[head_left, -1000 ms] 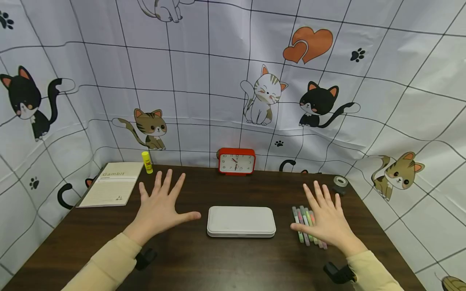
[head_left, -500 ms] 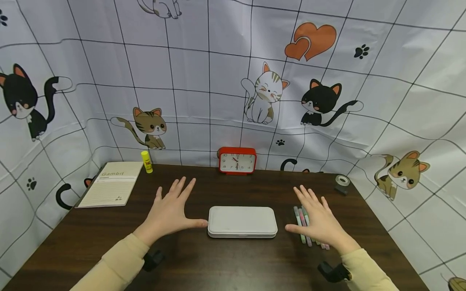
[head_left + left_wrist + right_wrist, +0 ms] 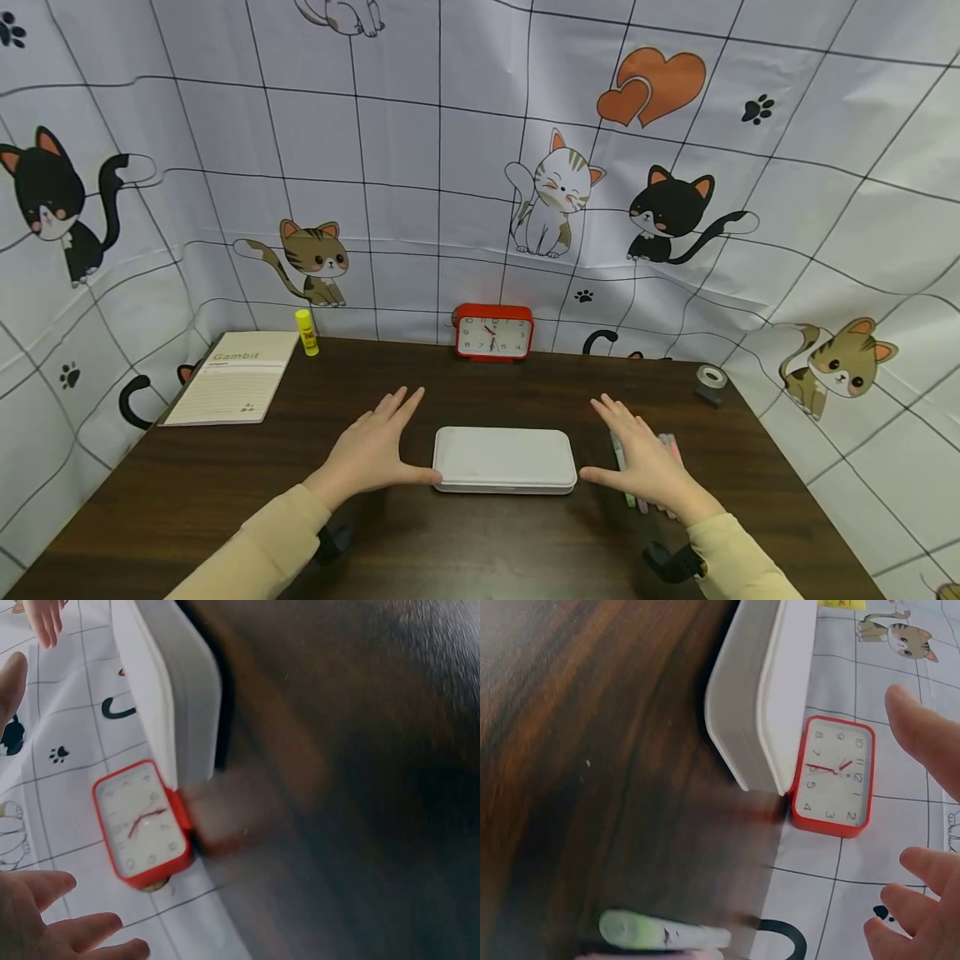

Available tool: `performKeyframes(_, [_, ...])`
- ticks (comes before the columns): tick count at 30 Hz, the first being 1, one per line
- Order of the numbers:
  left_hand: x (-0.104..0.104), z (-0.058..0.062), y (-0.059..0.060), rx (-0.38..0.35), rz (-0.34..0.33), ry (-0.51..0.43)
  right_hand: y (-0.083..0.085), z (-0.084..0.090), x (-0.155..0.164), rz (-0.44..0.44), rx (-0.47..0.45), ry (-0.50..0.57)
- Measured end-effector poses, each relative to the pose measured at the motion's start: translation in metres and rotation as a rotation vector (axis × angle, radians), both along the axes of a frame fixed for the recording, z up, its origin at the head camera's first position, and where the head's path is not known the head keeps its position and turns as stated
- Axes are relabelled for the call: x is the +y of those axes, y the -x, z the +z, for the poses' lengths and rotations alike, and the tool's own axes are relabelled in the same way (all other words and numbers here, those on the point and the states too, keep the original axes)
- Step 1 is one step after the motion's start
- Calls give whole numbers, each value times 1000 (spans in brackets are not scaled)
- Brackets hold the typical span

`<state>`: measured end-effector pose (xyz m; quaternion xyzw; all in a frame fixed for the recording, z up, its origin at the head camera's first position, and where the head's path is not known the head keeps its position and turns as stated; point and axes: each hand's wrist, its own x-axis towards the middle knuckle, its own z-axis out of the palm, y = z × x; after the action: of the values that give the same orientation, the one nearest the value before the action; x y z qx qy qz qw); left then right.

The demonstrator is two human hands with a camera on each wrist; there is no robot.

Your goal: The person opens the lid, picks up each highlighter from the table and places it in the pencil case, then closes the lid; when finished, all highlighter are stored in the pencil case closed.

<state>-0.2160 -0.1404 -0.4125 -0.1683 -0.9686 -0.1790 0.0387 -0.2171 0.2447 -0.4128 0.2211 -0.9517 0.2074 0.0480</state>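
Observation:
A shut white rectangular case (image 3: 504, 458) lies flat on the dark wooden table (image 3: 465, 542), between my two hands. My left hand (image 3: 397, 437) is open with straight fingers, and its thumb tip meets the case's left end. My right hand (image 3: 618, 454) is open too, its thumb at the case's right end; I cannot tell whether it touches. That hand hovers over several coloured markers (image 3: 667, 442). The right wrist view shows the case (image 3: 761, 697) edge-on and a green marker (image 3: 660, 930). The left wrist view shows the case (image 3: 176, 682) and my fingertips (image 3: 60, 930).
A red alarm clock (image 3: 495, 332) stands at the table's back edge. A lined notebook (image 3: 232, 387) and a yellow glue stick (image 3: 306, 332) are at the back left, a roll of tape (image 3: 710, 379) at the back right. A cat-print cloth (image 3: 420, 167) walls the table.
Both hands have moved inward toward the case, from spread flat well apart to flanking its two ends. The case and the markers have not moved.

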Motion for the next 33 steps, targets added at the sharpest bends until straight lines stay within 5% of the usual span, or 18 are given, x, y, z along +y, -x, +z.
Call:
performKeyframes(12, [21,-15,7,-166,-17,-145,5,-18,-18,35,-25,32])
performKeyframes(33, [40,-37,17,-233,-65,-129,9,-29,-51,168,-46,24])
